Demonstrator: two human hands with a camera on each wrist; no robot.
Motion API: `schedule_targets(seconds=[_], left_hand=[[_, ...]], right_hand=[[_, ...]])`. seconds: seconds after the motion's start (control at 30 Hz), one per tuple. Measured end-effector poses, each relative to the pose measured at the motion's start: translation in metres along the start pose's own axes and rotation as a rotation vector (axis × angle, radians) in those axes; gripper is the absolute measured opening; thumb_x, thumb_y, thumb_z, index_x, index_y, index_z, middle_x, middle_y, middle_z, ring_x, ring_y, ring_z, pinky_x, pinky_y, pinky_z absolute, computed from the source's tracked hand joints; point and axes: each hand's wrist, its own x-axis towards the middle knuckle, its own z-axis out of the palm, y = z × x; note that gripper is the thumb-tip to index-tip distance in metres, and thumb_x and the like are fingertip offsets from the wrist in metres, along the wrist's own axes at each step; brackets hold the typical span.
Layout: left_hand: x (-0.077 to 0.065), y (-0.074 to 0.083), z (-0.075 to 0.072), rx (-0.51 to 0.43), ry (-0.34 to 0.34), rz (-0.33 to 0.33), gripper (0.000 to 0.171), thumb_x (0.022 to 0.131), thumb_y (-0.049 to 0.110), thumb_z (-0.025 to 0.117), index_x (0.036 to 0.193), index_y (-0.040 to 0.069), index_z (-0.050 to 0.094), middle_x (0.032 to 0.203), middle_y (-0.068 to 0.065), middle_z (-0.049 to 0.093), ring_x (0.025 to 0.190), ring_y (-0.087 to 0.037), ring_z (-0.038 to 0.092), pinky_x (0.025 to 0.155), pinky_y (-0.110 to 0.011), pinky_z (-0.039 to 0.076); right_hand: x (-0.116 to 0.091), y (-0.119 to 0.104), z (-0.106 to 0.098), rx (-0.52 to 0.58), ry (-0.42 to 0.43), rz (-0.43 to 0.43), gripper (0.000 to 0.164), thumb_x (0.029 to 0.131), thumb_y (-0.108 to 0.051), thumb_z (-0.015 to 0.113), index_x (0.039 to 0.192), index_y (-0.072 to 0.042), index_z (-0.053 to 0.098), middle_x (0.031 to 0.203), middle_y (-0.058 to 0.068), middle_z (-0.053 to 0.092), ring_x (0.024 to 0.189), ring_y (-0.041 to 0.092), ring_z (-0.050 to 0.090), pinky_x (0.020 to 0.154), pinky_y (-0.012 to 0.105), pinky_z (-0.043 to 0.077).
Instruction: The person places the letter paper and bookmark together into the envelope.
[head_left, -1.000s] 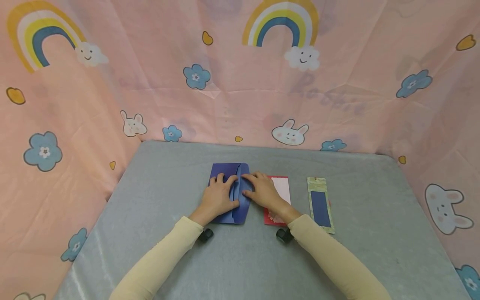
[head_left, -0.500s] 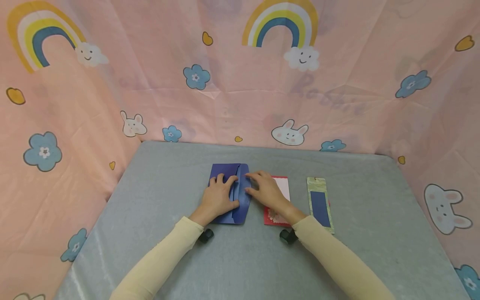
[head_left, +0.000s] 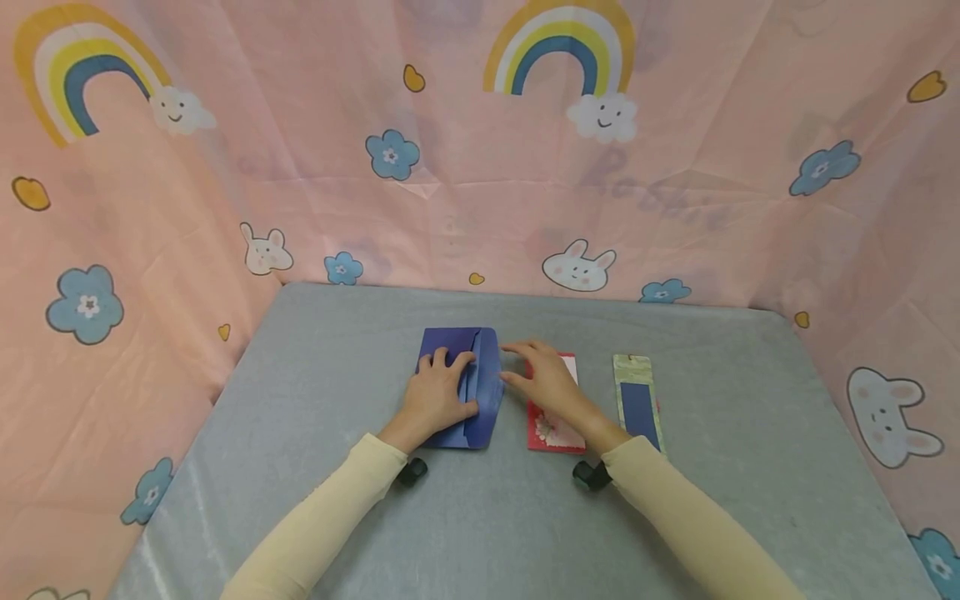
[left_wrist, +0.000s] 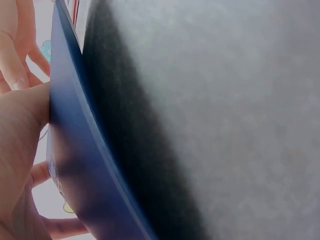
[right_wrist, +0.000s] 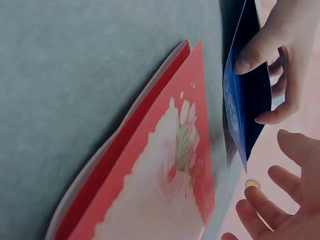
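A dark blue envelope lies on the table with its flap folded out to the right. My left hand rests on it with the fingers spread. In the right wrist view, the left thumb presses near the flap's fold. My right hand hovers over a red card, just right of the envelope's flap, thumb and fingers apart and holding nothing. Part of that card is covered by the right hand in the head view; its front shows a bunch of tulips and a pale torn-edge shape.
Further right lies a narrow green-patterned strip with a dark blue panel; my right sleeve reaches its lower end. A grey cloth covers the table. Pink printed curtains close off the back and sides.
My right hand has come off the envelope's flap and drawn back to the right, over the red card. The left hand and the envelope have stayed in place.
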Motion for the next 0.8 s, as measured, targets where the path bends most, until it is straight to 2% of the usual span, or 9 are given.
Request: schedule_targets(seconds=[0.37,0.8], left_hand=[[-0.001,-0.001,0.001,-0.002,0.011,-0.002,0.075,0.068,0.05,0.07,0.135,0.035,0.041,0.135,-0.018,0.046,0.115,-0.04,0.05,0.071,-0.049,0.053],[0.0,-0.002,0.003,-0.005,0.021,0.007,0.074,0.068,0.049,0.069,0.135,0.035,0.041,0.134,-0.018,0.047,0.116,-0.04,0.05,0.069,-0.048,0.053]], right_hand=[[-0.013,0.017,-0.011,0.071,0.029,-0.012,0.049,0.085,-0.031,0.068,0.129,-0.013,0.057,0.126,0.011,0.057,0.121,0.031,0.05,0.101,0.051,0.04],[-0.034,0.042,-0.025,0.121,0.035,0.085,0.048,0.085,-0.025,0.068,0.13,-0.012,0.056,0.13,0.013,0.052,0.126,0.033,0.045,0.102,0.056,0.038]])
